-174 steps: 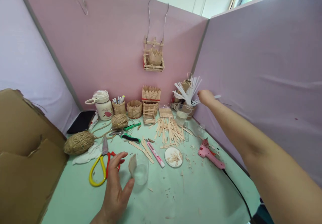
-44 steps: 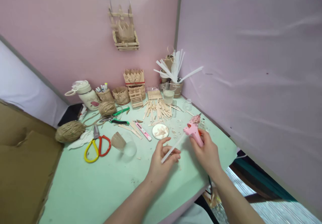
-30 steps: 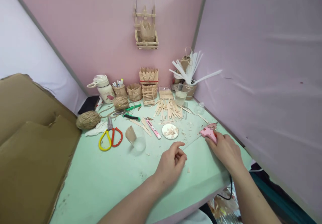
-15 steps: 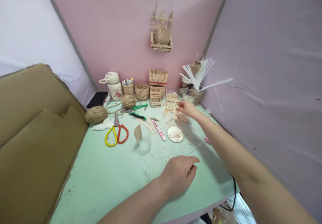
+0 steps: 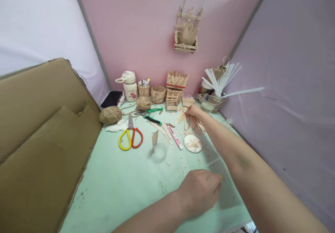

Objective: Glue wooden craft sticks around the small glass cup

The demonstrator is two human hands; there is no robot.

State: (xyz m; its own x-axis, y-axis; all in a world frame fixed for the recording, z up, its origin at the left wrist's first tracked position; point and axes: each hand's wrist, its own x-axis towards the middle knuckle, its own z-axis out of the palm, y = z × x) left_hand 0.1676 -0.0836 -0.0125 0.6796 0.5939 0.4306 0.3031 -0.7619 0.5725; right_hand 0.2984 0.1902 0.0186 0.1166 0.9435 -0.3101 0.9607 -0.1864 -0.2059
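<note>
L hand (image 5: 201, 191) lies palm down on the worktop (image 5: 125, 191), fingers loosely curled; can't tell if it holds anything. R hand (image 5: 193, 110) is well beyond it, fingertips on the craft sticks (image 5: 195, 124); grip unclear. Sticks are flat pale wood strips in a loose pile under and just nearside of R hand. Long axes mostly fan front-to-back.

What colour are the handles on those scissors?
The scissors have one yellow handle and one red handle, clearest in the head view.

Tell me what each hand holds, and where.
The right hand touches the wooden sticks; grip cannot be told. The left hand shows nothing held.
</note>
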